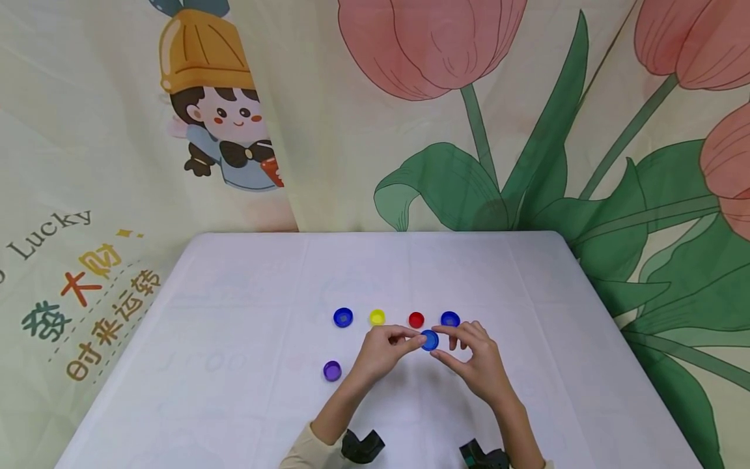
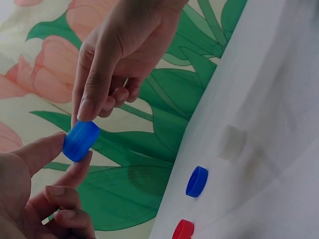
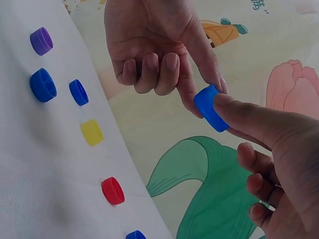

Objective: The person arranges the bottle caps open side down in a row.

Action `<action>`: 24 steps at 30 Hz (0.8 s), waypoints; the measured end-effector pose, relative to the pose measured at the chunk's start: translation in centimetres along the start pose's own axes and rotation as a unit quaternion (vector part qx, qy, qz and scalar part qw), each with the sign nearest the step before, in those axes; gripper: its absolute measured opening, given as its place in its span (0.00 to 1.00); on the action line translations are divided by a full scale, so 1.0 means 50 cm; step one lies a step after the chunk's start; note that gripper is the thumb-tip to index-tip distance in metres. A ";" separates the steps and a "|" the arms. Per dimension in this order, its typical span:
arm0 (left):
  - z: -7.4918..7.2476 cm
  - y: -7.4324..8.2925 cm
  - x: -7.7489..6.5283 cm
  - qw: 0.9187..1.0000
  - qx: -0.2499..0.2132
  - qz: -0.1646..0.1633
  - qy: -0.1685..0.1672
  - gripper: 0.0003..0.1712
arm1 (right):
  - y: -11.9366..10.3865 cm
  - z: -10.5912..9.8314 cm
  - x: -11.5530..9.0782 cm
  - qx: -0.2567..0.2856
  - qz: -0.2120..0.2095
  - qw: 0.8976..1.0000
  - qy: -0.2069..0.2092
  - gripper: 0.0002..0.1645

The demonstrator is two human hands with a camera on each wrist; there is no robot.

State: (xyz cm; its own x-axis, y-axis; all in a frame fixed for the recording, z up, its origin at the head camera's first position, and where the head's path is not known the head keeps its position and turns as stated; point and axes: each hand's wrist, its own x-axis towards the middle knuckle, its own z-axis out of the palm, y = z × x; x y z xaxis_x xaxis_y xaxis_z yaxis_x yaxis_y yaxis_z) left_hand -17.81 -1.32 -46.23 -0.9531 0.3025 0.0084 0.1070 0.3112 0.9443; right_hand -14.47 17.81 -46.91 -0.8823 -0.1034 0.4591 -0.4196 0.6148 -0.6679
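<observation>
The left grip (image 1: 382, 352) and right grip (image 1: 479, 365) both pinch one blue cap (image 1: 430, 340), held between them above the counter (image 1: 252, 280), its round face toward the person; neither hand is nearer. Both hands point inward, thumbs on the near side. A red cap (image 1: 416, 320) lies beyond, a purple cap (image 1: 332, 371) leftward.

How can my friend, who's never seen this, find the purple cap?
Find the white table, then the person's left hand above it. To the left of that wrist, on the tabletop, sits a small round purple cap. It's the only purple one: nearby lie a blue cap, a yellow cap and a red cap.
</observation>
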 end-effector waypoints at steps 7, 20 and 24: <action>0.000 -0.002 0.002 1.000 0.001 0.023 0.014 0.16 | 0.007 0.002 -0.003 0.007 0.020 1.000 -0.019 0.22; 0.007 -0.009 0.004 0.963 0.114 0.236 0.063 0.15 | 0.012 0.006 -0.004 0.044 0.074 0.996 -0.030 0.11; 0.008 -0.010 0.005 0.953 0.130 0.266 0.067 0.15 | 0.014 0.006 -0.004 0.055 0.074 0.995 -0.029 0.10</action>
State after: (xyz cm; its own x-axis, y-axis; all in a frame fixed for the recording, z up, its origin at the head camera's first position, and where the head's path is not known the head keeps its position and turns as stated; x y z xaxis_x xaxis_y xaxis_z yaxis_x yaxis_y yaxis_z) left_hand -17.98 -1.06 -46.84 -0.7707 0.3670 0.5209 0.6344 0.3651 0.6813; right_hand -14.66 18.02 -47.66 -0.9458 -0.0643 0.3184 -0.3016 0.5377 -0.7873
